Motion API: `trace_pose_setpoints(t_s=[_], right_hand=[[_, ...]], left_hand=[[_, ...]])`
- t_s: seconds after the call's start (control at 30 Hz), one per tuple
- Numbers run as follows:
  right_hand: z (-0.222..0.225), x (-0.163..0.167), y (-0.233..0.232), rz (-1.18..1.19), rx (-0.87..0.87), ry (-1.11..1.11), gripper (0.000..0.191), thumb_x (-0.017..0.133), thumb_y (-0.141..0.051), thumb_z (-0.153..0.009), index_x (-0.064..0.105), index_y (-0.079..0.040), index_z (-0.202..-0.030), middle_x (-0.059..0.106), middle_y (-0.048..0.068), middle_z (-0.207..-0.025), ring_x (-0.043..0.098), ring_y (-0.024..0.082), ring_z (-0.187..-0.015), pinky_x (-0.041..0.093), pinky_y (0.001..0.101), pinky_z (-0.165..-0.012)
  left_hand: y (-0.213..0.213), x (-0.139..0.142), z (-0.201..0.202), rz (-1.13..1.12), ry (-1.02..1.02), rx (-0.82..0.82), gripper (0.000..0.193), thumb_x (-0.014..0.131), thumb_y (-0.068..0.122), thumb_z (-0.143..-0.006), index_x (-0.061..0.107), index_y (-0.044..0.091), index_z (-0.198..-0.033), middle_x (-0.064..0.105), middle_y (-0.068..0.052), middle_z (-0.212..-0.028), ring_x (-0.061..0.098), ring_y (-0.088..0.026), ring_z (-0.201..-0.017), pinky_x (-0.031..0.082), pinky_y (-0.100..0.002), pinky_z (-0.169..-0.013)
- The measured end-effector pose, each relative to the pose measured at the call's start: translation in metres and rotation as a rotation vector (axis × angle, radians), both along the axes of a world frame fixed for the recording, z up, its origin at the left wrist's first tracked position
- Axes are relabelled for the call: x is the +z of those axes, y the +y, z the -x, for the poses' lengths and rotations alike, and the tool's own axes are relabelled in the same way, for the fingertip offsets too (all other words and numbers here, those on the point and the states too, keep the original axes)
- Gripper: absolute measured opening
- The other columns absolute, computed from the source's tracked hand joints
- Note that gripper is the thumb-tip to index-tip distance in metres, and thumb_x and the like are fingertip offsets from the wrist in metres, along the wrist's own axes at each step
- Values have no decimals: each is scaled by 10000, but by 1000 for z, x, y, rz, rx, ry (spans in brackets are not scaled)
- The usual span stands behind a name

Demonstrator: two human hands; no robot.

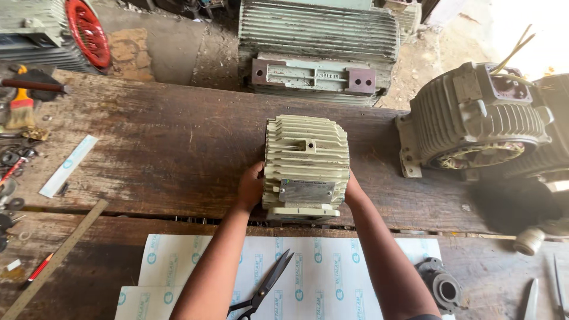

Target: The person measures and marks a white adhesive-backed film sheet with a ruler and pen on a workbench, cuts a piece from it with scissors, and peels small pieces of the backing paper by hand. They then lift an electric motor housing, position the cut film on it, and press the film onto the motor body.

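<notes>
Clasping the cream finned motor housing (306, 166) between left hand (250, 187) and right hand (353, 191), still resting on the tabletop (166, 148); scissors (264, 290) lying untouched nearer the body.

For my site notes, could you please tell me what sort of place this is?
Probably an electric motor repair workshop. Both hands, left and right, grip a cream finned motor housing on a worn wooden bench; an opened motor with exposed windings sits nearby, with scissors.
</notes>
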State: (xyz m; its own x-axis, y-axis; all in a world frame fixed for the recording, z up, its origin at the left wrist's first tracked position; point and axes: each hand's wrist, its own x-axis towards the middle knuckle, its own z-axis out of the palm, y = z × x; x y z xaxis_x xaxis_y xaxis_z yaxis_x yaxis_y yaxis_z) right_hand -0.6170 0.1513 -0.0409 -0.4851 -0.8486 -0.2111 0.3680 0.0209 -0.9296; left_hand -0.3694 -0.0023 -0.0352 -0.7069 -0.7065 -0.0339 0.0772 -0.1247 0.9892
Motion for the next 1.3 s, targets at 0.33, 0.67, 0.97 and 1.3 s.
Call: trace_pose_setpoints(t_s=[0.33, 0.67, 0.97, 1.3], right_hand=[[-8, 50, 37, -348, 286, 1663, 478, 822, -228, -720, 694, -134, -1171, 702, 94, -1215, 620, 326, -1174, 423, 480, -1045], [-1, 48, 31, -101, 289, 1697, 469, 784, -313, -840, 686, -166, -1275, 703, 72, -1300, 612, 288, -1273, 378, 494, -1152], [-20, 71, 10, -264, 245, 405, 507, 697, -327, -921, 657, -17, -1320, 713, 173, -1270, 683, 266, -1164, 559, 416, -1007], [-24, 64, 14, -291, 220, 362, 505, 693, -296, -911, 619, -47, -1344, 684, 157, -1303, 655, 236, -1183, 541, 406, -1011]], left_hand=[[-1, -17, -1, 67, -32, 27, 171, 722, 139, -891, 714, 62, -1044, 757, -39, -969, 670, -100, -875, 550, -278, -779], [-1, -14, 0, 26, -36, 34, 159, 711, 109, -907, 715, 67, -1060, 758, -30, -978, 673, -92, -872, 550, -270, -777], [1, -6, -1, -7, -20, 22, 155, 712, 97, -909, 712, 58, -1059, 748, -24, -971, 666, -90, -869, 550, -273, -775], [9, 5, -5, 101, -35, 92, 195, 726, 86, -896, 751, 70, -1089, 757, -44, -1027, 702, -139, -926, 567, -305, -843]])
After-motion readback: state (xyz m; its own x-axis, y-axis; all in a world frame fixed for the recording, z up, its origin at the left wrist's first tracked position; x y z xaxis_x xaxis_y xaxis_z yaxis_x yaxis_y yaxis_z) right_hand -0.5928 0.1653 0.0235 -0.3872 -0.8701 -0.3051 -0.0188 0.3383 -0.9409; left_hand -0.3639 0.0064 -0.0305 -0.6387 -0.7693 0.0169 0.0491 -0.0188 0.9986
